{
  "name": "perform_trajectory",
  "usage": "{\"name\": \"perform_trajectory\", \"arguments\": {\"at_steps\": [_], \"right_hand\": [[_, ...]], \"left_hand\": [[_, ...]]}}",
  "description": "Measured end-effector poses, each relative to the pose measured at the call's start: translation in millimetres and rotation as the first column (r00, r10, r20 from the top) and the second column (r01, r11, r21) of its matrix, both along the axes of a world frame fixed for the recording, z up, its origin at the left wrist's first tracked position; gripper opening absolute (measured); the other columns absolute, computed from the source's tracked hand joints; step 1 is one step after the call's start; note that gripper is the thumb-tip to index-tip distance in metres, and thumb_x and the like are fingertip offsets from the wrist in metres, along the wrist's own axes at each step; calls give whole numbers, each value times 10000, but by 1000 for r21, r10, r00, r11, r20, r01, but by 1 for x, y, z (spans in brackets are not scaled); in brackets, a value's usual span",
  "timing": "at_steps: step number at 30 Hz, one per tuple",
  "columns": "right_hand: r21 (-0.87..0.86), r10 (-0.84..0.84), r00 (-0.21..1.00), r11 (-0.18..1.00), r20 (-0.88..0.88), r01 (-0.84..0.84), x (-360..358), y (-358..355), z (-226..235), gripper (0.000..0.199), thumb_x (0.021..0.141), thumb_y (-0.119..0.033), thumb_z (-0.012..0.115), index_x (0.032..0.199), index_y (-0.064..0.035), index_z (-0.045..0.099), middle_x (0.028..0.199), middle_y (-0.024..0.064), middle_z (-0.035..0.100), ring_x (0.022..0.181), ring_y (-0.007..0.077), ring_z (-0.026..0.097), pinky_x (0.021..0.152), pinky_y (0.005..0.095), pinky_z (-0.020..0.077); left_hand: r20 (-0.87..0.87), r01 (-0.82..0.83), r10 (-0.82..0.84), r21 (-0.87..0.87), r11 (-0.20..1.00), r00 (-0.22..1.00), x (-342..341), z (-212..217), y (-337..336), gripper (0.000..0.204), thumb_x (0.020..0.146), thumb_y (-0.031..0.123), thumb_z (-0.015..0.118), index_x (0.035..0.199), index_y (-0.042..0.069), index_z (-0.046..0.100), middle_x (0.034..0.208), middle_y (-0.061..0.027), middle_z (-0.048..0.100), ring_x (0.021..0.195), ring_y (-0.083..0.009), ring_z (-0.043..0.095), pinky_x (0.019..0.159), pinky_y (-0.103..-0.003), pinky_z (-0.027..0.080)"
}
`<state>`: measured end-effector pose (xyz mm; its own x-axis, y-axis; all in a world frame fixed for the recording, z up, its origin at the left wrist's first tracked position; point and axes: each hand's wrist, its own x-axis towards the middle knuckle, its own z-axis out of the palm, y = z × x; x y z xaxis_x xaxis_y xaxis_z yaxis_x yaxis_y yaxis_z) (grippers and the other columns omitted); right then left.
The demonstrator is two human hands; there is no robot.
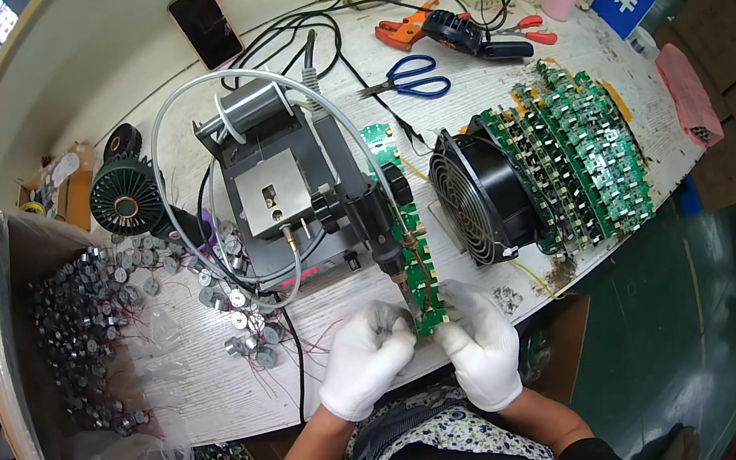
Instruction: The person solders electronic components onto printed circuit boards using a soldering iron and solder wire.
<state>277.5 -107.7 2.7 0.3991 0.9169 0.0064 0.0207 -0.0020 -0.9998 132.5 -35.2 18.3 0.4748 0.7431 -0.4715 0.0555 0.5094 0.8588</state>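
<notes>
A long green circuit board strip (417, 251) runs under the soldering machine (270, 188), its near end between my gloved hands. My left hand (367, 355), in a white glove, is closed with curled fingers beside the strip's left edge; what it pinches is hidden. The thumb and fingers of my right hand (481, 347), gloved too, close on the strip's near right edge. Between the hands, the soldering iron (386, 251) points down at the board, with a thin solder feed tube (413, 247) beside it. A spool of solder wire (252, 106) sits atop the machine.
Small round motors (239, 298) with thin wires lie left of the machine; more fill a plastic-lined box (16, 315). On the right stand a black fan (482, 192) and rows of green boards (583, 157). Blue scissors (411, 79), orange pliers (406, 28) and a phone (205, 26) lie behind.
</notes>
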Motion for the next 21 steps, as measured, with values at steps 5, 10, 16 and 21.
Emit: {"name": "perform_trajectory", "arguments": {"at_steps": [5, 10, 16, 21], "right_hand": [[-17, -11, 998, 1000, -66, 10, 0, 0, -2, 401, 829, 16, 625, 1225, 50, 571, 1181, 140, 563, 1016, 208, 604, 875, 304, 505], [-22, -13, 998, 1000, -56, 12, 1, 3, 1, 402, 835, 12, 623, 1230, 52, 565, 1181, 140, 557, 1021, 202, 601, 874, 301, 506], [6, -19, 995, 1000, -98, 20, 0, 6, 12, 403, 834, 23, 632, 1229, 56, 560, 1172, 133, 548, 1006, 196, 603, 840, 293, 519], [28, 6, 998, 1000, 65, -8, 3, 3, 9, 400, 825, 52, 642, 1216, 63, 557, 1185, 130, 535, 990, 200, 605, 822, 300, 528]], "left_hand": [[-31, 13, -13, 22, 1000, 999, 2, 5, 3, 99, 811, 60, 613, 832, -7, 543, 745, -13, 572, 602, -54, 501, 515, -221, 428], [-46, 2, -2, 9, 1000, 999, 5, 12, 6, 118, 808, 64, 615, 868, -22, 561, 771, -11, 577, 637, -54, 505, 549, -216, 438], [-76, 14, -11, 34, 999, 997, 7, 19, 9, 131, 805, 65, 621, 879, -26, 562, 780, -11, 577, 655, -54, 501, 566, -212, 437], [-35, 17, -15, 48, 999, 999, 6, 15, 9, 141, 803, 53, 616, 905, -26, 559, 770, -3, 568, 646, -54, 498, 566, -210, 427]]}}
